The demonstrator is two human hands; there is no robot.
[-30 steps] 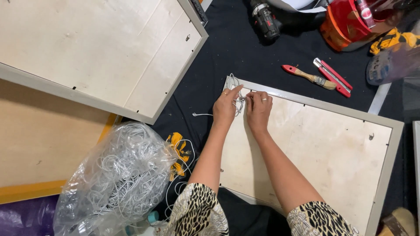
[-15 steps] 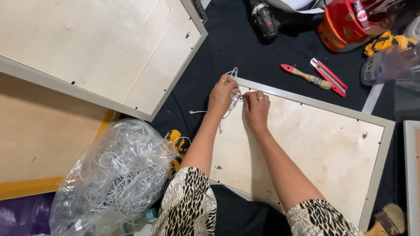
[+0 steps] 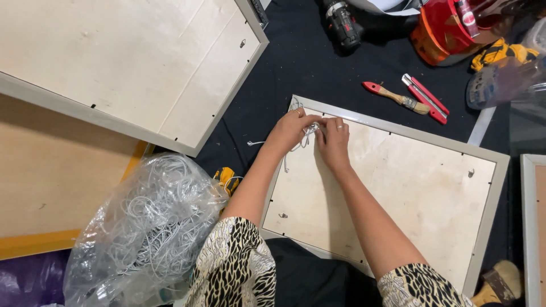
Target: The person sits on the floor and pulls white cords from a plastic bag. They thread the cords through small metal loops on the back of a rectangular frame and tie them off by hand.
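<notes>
A picture frame (image 3: pixel 488 199) with a pale wooden back lies face down on black cloth. Near its top left corner, my left hand (image 3: pixel 290 129) and my right hand (image 3: pixel 334 141) meet over a thin white string (image 3: pixel 310 131). Both hands pinch the string between the fingers, right at the frame's back board. A loose end of the string (image 3: pixel 256 143) trails off the frame's left edge onto the cloth. My right hand wears a ring.
A larger frame (image 3: pixel 227 108) lies face down at upper left over a yellow-edged board (image 3: pixel 51 170). A clear bag of white string (image 3: pixel 142 227) sits at lower left. A red-handled brush (image 3: pixel 395 98), a red cutter (image 3: pixel 425 98), a drill (image 3: pixel 341 25) and a red helmet (image 3: pixel 449 28) lie beyond.
My hands stay together on the string at the frame's corner, with the fingers shifted slightly. The view has moved a little.
</notes>
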